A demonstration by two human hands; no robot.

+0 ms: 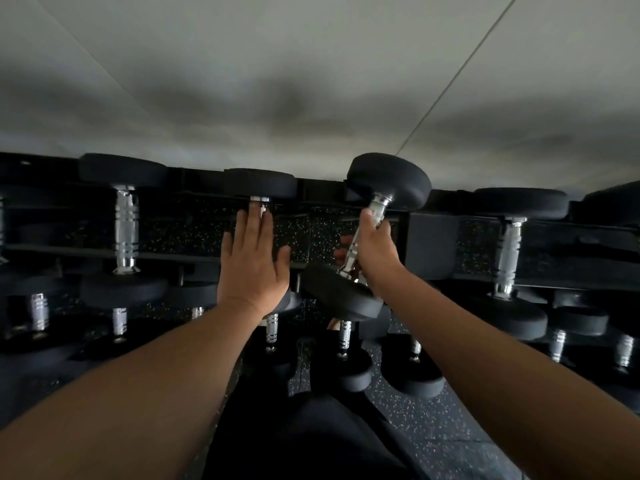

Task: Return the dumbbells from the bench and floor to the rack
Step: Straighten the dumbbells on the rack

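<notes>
A black dumbbell with a chrome handle hangs tilted above the top tier of the dark rack, and my right hand grips its handle. My left hand lies flat with fingers apart over the handle of another dumbbell resting on the top tier. Only the far head and a bit of that handle show; the rest is hidden under my palm.
Two more dumbbells rest on the top tier at left and right. Several smaller dumbbells sit on the lower tier. A grey wall rises behind the rack, and speckled black floor lies below.
</notes>
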